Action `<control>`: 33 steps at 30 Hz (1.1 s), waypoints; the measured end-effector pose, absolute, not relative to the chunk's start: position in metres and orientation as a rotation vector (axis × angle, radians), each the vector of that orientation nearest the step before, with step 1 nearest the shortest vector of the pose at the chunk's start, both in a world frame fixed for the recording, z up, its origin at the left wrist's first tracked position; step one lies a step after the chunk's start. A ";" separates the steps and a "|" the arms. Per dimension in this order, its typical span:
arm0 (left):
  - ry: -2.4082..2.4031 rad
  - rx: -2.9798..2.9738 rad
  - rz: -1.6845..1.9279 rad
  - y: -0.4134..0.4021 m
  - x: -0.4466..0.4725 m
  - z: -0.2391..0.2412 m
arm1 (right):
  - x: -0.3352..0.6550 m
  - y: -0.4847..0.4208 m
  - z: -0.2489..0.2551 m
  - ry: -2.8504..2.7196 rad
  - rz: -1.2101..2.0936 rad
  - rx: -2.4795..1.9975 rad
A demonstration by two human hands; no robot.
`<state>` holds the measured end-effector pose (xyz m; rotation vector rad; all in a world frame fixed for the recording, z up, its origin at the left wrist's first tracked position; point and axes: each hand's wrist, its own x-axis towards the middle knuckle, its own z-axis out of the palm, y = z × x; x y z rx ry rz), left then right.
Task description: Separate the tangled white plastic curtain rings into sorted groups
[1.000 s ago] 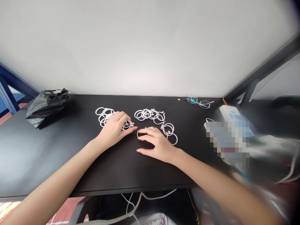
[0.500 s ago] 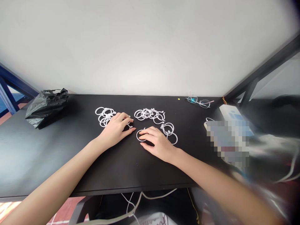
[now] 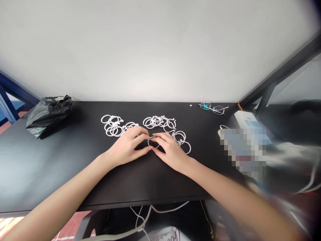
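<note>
A single white plastic ring (image 3: pixel 148 142), perhaps a curtain ring, is between my hands just above or on the black table. My left hand (image 3: pixel 131 144) has its fingertips and thumb at the ring's left side. My right hand (image 3: pixel 174 151) grips the same ring from the right, thumb low and fingers over the top. Part of the ring is hidden behind the fingers. Beyond my left hand lies a cluster of white rings (image 3: pixel 109 128) with small tabs. Further back is a second cluster (image 3: pixel 149 127), and several rings (image 3: pixel 187 143) lie beside my right hand.
A crumpled black plastic bag (image 3: pixel 48 115) sits at the table's left. Eyeglasses (image 3: pixel 218 109) rest near the wall. To the right are a white box (image 3: pixel 244 118) and a blurred-out item. White cables (image 3: pixel 147 217) hang below the black table's front edge (image 3: pixel 140 203).
My left hand has moved right and nearer, from the left ring cluster to the single ring. The ring has shifted slightly right; my right hand stays at it.
</note>
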<state>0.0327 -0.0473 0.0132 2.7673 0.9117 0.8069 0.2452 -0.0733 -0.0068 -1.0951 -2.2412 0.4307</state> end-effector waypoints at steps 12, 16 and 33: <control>0.826 2.692 0.493 -0.049 0.038 0.011 | 0.247 -0.072 -0.010 -2.186 0.474 -1.101; 0.809 2.689 0.493 -0.049 0.038 0.012 | 0.247 -0.072 -0.009 -2.174 0.491 -1.097; 0.853 2.392 0.748 -0.050 0.037 0.011 | 0.251 -0.073 0.001 -2.127 0.556 -1.149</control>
